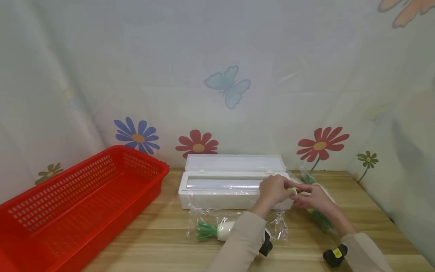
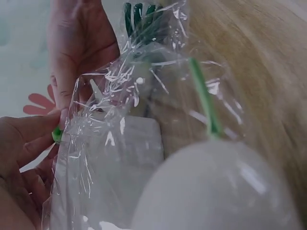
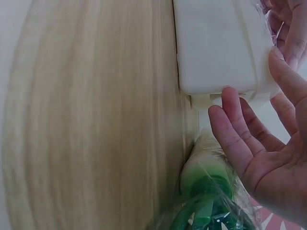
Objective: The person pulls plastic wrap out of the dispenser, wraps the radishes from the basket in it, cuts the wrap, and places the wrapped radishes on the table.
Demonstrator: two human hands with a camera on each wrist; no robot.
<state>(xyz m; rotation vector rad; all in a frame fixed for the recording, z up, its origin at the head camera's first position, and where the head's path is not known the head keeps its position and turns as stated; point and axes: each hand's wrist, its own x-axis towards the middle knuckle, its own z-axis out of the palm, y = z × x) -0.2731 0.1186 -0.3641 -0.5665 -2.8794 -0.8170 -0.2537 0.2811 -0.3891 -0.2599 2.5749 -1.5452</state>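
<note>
A white cling film dispenser [image 1: 234, 201] stands with its lid [image 1: 234, 163] raised, showing the film roll [image 1: 222, 184]. Clear film [image 2: 103, 143] hangs over its front and covers a white radish [image 1: 225, 229] with green leaf stalks [image 1: 206, 230]. At the dispenser's right end my left hand [image 1: 274, 189] pinches a small green slide cutter [image 2: 56, 134] between thumb and finger. My right hand [image 1: 314, 196] reaches in from the right, thumb and index finger right at the cutter and box corner. Its other fingers [image 3: 230, 132] extend loosely beside the box end.
A red plastic basket [image 1: 161, 179] stands on the left of the wooden table [image 1: 149, 234]. Another radish [image 3: 201, 172], wrapped in film with green leaves, lies right of the dispenser, partly behind my right hand. A flowered cloth [image 1: 163, 75] hangs behind.
</note>
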